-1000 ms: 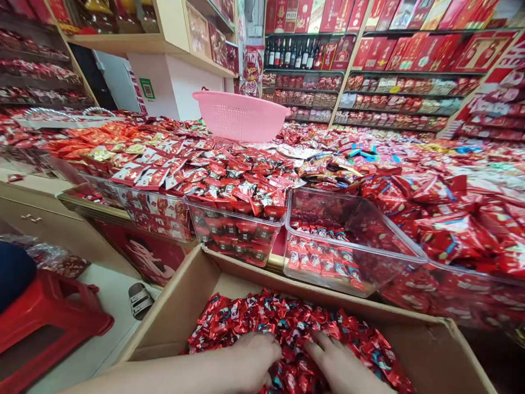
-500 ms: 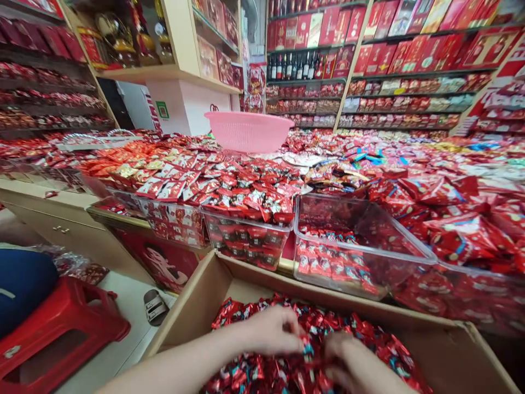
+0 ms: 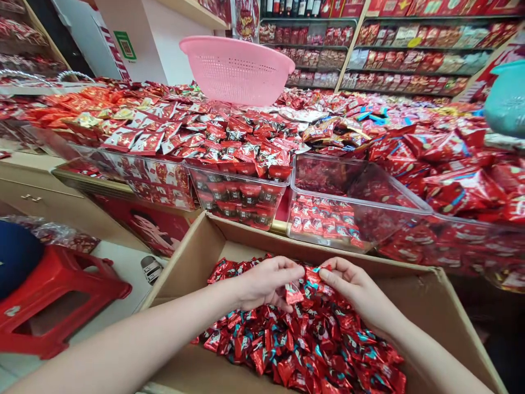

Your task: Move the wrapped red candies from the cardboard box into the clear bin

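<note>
Many red and teal wrapped candies (image 3: 287, 350) lie heaped in an open cardboard box (image 3: 447, 306). Above the heap, my left hand (image 3: 266, 282) is closed on a wrapped candy (image 3: 293, 293) that sticks out below its fingers. My right hand (image 3: 355, 282) pinches the end of another wrapped candy (image 3: 314, 278), which spans the small gap between both hands; the left fingertips touch its other end. Just beyond the box stands a clear plastic bin (image 3: 361, 205), partly filled with rows of similar candies (image 3: 324, 219).
Beside that bin, another clear bin (image 3: 241, 202) is piled with dark-and-red packets. A pink basket (image 3: 238, 71) rests on the candy display, and a teal basket (image 3: 508, 101) is at far right. A red stool (image 3: 61, 298) and a sandal (image 3: 151, 269) are on the floor at left.
Both hands have come up from the heap and now hold wrapped candies between them. The view has tilted down, showing more of the box, and the teal basket has come into view.
</note>
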`<action>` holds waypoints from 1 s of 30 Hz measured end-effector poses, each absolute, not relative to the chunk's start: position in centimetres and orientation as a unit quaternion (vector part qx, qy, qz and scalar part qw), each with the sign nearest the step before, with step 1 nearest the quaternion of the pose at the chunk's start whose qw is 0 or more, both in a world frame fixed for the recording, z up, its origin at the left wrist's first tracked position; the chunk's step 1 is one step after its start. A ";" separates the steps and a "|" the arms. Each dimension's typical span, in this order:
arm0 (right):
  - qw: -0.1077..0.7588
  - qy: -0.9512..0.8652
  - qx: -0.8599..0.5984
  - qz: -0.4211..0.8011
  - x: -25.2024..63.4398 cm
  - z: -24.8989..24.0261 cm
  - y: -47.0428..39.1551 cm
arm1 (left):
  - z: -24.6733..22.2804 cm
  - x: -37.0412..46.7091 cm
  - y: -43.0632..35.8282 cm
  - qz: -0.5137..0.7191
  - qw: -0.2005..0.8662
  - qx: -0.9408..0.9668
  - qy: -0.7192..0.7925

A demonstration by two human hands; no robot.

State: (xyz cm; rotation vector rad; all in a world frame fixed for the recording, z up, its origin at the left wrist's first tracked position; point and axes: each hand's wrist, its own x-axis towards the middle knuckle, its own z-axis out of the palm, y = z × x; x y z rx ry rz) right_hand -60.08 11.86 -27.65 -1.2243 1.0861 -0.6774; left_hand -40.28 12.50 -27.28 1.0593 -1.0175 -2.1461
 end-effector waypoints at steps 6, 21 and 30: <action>0.661 0.464 -0.508 -0.300 -59.3 -27.4 12.6 | -28.2 -41.2 13.1 -0.741 0.281 0.396 -0.464; 0.533 0.488 -0.635 -0.273 -59.6 -28.2 12.5 | -27.6 -41.1 13.2 -0.616 0.208 0.482 -0.588; 0.554 0.426 -0.665 -0.264 -59.8 -27.1 12.9 | -26.8 -40.7 12.7 -0.618 0.230 0.524 -0.539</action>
